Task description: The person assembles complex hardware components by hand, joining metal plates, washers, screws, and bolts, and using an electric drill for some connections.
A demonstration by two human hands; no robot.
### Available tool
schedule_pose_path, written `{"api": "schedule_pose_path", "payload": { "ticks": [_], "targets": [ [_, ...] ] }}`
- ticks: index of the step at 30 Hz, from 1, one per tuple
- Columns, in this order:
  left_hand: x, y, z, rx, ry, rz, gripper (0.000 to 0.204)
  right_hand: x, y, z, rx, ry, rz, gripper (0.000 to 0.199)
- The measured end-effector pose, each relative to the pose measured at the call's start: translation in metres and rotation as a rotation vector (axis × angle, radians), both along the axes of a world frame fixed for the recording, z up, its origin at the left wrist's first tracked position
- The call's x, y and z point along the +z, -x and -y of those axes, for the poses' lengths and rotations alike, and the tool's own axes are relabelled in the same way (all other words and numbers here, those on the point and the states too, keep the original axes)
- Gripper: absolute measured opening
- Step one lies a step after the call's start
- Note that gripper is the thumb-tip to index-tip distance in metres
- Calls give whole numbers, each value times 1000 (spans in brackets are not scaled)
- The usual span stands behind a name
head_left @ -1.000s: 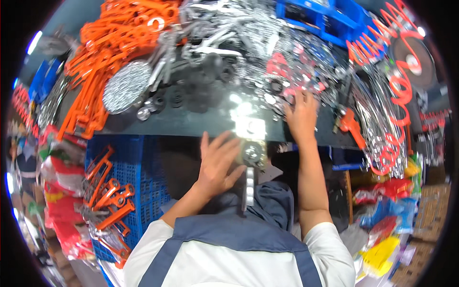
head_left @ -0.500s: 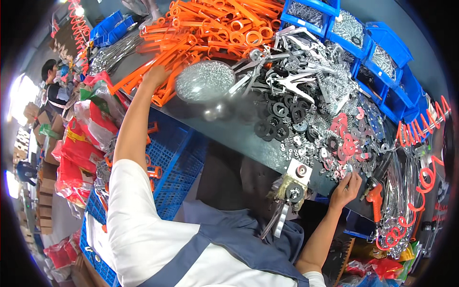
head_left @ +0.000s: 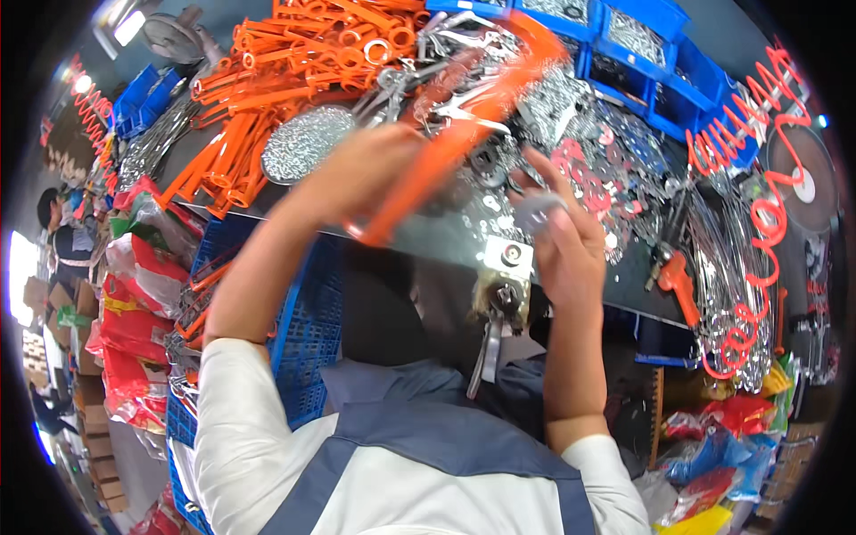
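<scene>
My left hand [head_left: 379,169] is closed around a long orange part [head_left: 446,156] with a wider far end, smeared by motion and slanting up to the right above the bench. My right hand [head_left: 575,245] is raised at the bench's front edge, thumb and fingers around a small grey round disc [head_left: 538,214], also blurred. Just left of that hand, a small fixture with a white square top [head_left: 508,256] stands at the edge. Beyond the hands lie a heap of orange parts [head_left: 312,53], a round mound of small silver pieces [head_left: 308,143] and loose pink-red plates [head_left: 588,174].
Blue bins [head_left: 633,45] of small metal parts line the back right. An orange-handled air tool [head_left: 678,285] and a coiled red hose [head_left: 762,232] are at the right. A blue crate [head_left: 303,312] stands below the bench at left, beside red and white bags [head_left: 134,330].
My left hand has come right from the orange heap, carrying an orange part. My right hand has moved up and left from the small parts with a disc. The view has shifted.
</scene>
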State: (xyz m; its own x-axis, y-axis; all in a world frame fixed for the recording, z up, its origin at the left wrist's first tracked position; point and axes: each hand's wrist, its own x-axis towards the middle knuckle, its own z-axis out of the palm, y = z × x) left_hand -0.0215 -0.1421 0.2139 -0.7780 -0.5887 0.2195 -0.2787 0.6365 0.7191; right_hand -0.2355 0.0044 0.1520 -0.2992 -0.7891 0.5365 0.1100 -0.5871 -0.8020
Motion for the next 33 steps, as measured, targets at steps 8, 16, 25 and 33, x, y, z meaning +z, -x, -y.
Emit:
{"api": "schedule_pose_path", "payload": {
  "ticks": [8, 16, 25, 33],
  "targets": [
    [-46, 58, -89, -207, 54, -138, 75, 63, -27, -11, -242, 105, 25, 17],
    [-124, 70, -100, -151, -90, -318, 65, 33, -16, -39, -90, 182, -594, 21],
    [-133, 68, -103, -121, -59, 15, 50, -30, -2, -96, -385, -378, -105, 25],
    [-186, 68, -101, -106, 57, -353, 58, -67, 10, -66, -396, 98, -1000, 18]
  ]
}}
